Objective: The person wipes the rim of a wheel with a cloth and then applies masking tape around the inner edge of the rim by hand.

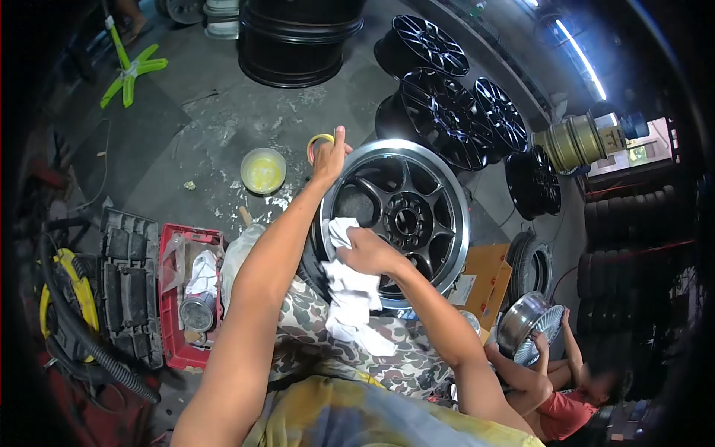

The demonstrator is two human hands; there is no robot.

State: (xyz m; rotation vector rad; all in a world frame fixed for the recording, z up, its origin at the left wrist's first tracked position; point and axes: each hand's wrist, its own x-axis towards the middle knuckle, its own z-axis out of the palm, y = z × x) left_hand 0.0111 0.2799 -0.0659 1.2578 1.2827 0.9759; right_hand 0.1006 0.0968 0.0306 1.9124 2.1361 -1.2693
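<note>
A person's left hand [330, 155] grips the top rim of a black alloy wheel [398, 212] w/ polished lip, fingers curled over the edge & one finger sticking up, while the right hand [370, 251] is closed on a white rag [350, 290] pressed against the wheel's spokes, lower left of the hub; the rag's loose end hangs down over the camo shorts [350, 343]. The wheel stands upright, resting against the person's lap, face toward the camera. Just behind the left hand a roll of tape [316, 143] sits on the concrete floor [201, 127], near a bowl of yellow paste [263, 171]. To the left, a red crate [175, 328] holding a tin & cloth sits beside a black tray [130, 287] & a ribbed hose [82, 339]. Behind the wheel, approx. four more black rims [439, 112] lean in a row; a gold rim [573, 141] lies further right, tyres [633, 216] stacked beyond. A cardboard box [488, 279] sits just right of the wheel. Lower right, another person in a red top [566, 413] holds a silver rim [525, 324] w/ both hands
</note>
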